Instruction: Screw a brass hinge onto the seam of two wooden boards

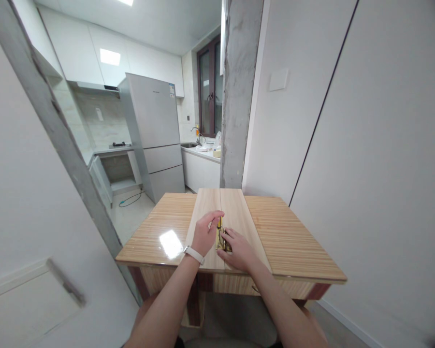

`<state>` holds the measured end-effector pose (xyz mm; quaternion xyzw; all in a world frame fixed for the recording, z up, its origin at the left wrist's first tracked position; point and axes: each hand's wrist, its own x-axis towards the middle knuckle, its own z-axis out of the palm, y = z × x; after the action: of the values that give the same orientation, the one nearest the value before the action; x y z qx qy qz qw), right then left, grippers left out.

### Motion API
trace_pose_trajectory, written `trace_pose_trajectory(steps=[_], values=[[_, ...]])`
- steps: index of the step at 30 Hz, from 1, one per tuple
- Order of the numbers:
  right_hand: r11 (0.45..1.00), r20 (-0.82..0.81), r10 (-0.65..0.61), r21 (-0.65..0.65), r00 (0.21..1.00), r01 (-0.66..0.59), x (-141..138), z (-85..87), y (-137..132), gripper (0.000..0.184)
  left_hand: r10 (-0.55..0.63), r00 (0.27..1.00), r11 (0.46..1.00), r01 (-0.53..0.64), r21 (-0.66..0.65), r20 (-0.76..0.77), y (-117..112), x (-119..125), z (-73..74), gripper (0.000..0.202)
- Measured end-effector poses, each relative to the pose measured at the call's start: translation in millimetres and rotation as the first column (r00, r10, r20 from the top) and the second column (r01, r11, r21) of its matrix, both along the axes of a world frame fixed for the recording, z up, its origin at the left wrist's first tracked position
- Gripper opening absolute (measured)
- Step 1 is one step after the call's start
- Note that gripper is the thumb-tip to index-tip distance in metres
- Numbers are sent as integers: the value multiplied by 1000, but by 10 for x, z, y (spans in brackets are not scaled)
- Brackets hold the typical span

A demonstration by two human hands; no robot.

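At the near edge of a wooden table (159,227), the right hand (239,249) clasps a brass hinge (223,241) on the seam between two pale boards (206,205). The left hand (205,232) is clenched around a slim yellow tool (219,223) just above it. The hinge looks placed; whether it is fixed cannot be told.

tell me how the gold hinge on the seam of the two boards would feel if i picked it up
The hinge looks like shiny metal: probably stiff, though it may fold along its middle, and heavy for its size. The glossy finish could be slippery. Lying flat on the boards under the right hand, it seems unlikely to roll.
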<state>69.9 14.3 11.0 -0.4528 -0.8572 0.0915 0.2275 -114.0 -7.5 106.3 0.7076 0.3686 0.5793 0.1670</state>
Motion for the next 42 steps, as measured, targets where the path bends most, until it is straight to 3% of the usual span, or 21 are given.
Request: trace_pose_trajectory(steps=[6, 14, 36, 42], values=[[1000, -7, -7, 17, 1000, 7, -4, -18, 7, 70, 51, 999, 997, -50, 61, -10, -15, 12, 28, 21], [1000, -16, 11, 23, 1000, -10, -3, 1, 0, 67, -39, 999, 999, 39, 30, -4, -12, 37, -9, 30], [1000, -12, -9, 22, 1000, 9, -9, -12, -4, 69, 38, 999, 998, -38, 54, -10, -15, 25, 17, 25], [1000, -2, -7, 22, 1000, 7, -11, 10, -12, 68, -22, 999, 999, 23, 30, -31, -16, 42, 9, 30]])
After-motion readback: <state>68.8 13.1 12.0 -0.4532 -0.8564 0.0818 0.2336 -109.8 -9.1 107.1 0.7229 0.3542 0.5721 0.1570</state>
